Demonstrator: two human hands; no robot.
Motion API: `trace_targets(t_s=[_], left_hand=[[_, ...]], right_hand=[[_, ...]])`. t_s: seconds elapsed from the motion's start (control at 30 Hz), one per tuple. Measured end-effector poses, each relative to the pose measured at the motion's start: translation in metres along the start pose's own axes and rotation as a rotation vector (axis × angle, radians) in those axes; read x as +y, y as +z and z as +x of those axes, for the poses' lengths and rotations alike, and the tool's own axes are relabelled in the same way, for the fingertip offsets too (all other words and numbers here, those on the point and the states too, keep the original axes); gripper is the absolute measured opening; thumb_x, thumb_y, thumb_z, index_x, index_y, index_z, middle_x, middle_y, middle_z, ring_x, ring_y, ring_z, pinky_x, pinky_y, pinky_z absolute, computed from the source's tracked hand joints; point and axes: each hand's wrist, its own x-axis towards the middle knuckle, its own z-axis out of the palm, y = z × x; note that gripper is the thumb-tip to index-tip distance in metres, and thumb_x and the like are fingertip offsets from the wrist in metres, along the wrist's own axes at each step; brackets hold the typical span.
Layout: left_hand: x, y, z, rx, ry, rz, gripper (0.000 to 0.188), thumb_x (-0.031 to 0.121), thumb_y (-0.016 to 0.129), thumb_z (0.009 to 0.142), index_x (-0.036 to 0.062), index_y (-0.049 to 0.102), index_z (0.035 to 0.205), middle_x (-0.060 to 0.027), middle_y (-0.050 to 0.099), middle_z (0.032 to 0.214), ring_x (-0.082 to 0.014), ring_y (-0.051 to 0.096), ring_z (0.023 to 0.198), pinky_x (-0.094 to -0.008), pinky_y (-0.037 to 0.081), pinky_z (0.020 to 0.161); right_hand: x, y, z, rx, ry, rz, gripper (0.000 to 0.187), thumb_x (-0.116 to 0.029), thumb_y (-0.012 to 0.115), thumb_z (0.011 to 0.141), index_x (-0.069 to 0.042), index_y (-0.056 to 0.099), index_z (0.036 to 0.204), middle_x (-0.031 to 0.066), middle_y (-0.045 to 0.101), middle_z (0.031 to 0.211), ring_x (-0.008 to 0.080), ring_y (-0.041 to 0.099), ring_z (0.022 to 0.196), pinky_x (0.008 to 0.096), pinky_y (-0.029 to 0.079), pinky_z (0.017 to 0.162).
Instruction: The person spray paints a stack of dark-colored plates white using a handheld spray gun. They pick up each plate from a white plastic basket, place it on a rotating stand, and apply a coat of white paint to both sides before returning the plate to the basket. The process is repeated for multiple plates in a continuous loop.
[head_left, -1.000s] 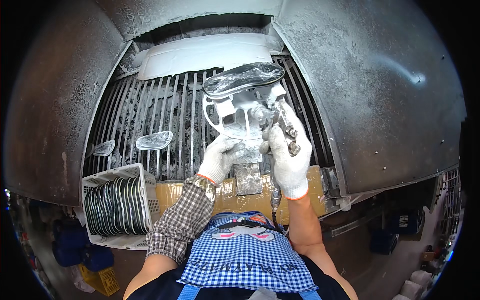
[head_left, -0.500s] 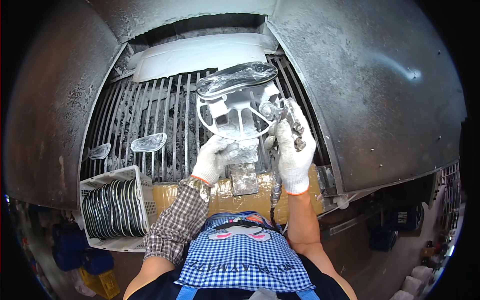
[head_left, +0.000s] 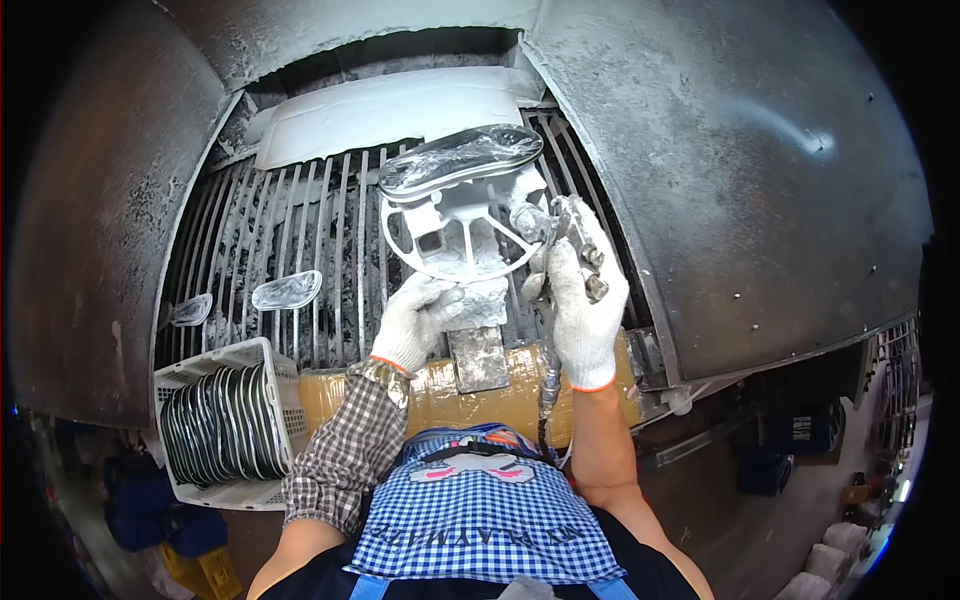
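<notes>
- The right hand (head_left: pixel 588 290), in a white glove, has its grip clamped round a spray gun (head_left: pixel 592 258), just right of the wheel.
- The gun's nozzle end points left, toward the wheel; a wrapped hose (head_left: pixel 549 390) hangs below the hand.
- The left hand (head_left: pixel 412 318) (also gloved, orange-edged at the wrist) is at the wheel's lower rim, fingers partly curled – whether its grip is clamped there I cannot tell.
- The wheel (head_left: pixel 460 208) is white and spoked, over the grate (head_left: pixel 343 215).
- The oblong piece (head_left: pixel 460 162) – dark, glossy, under crinkled clear film – sits tilted on supports at the wheel's far side; neither hand touches it.
- Two small film-covered ovals (head_left: pixel 287 291) lie left of the wheel, above the bars.
- A white crate (head_left: pixel 292 425) at lower left holds a row of dark pieces (head_left: pixel 220 428) on edge.
- A metal plate (head_left: pixel 480 360) lies on the brown taped ledge (head_left: pixel 330 404).
- A white sheet (head_left: pixel 390 115) covers the grate's far end.
</notes>
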Motion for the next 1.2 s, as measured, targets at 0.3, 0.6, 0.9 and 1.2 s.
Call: trace_targets(t_s=[0.3, 0.6, 0.9, 1.2], left_hand=[[0.001, -0.021, 0.005, -0.01, 0.014, -0.005, 0.047, 0.004, 0.053, 0.099, -0.0079, 0.053, 0.144, -0.0212, 0.066, 0.133, -0.0291, 0.068, 0.116, -0.0416, 0.059, 0.101], [0.01, -0.032, 0.004, 0.007, 0.02, 0.0, 0.048, 0.005, 0.053, 0.1, -0.0072, 0.052, 0.147, -0.0211, 0.066, 0.135, -0.0295, 0.067, 0.116, -0.042, 0.058, 0.101], [0.025, -0.042, 0.008, 0.034, 0.064, 0.005, 0.051, 0.005, 0.054, 0.095, -0.0096, 0.053, 0.145, -0.0245, 0.067, 0.131, -0.0331, 0.07, 0.114, -0.0454, 0.061, 0.096], [0.035, -0.055, 0.015, 0.214, 0.16, -0.014, 0.046, 0.008, 0.052, 0.102, -0.0072, 0.05, 0.145, -0.0293, 0.06, 0.142, -0.0423, 0.065, 0.127, -0.05, 0.059, 0.1]], right_hand=[[-0.008, -0.015, 0.013, 0.075, -0.004, -0.01, 0.051, -0.008, 0.063, 0.106, 0.007, 0.048, 0.153, 0.0037, 0.068, 0.098, 0.0059, 0.06, 0.071, 0.0221, 0.051, 0.064], [-0.021, -0.025, 0.014, 0.086, 0.001, -0.009, 0.05, -0.01, 0.061, 0.108, 0.004, 0.048, 0.154, 0.0024, 0.067, 0.097, 0.0046, 0.058, 0.073, 0.0209, 0.05, 0.064], [-0.026, -0.033, 0.016, 0.158, -0.03, -0.028, 0.049, -0.018, 0.062, 0.109, 0.0, 0.051, 0.153, 0.0044, 0.067, 0.093, 0.0074, 0.061, 0.07, 0.0242, 0.053, 0.061], [-0.037, -0.045, 0.006, 0.172, -0.065, -0.056, 0.052, -0.009, 0.061, 0.109, 0.004, 0.045, 0.157, 0.0057, 0.069, 0.105, 0.0046, 0.06, 0.081, 0.0207, 0.054, 0.067]])
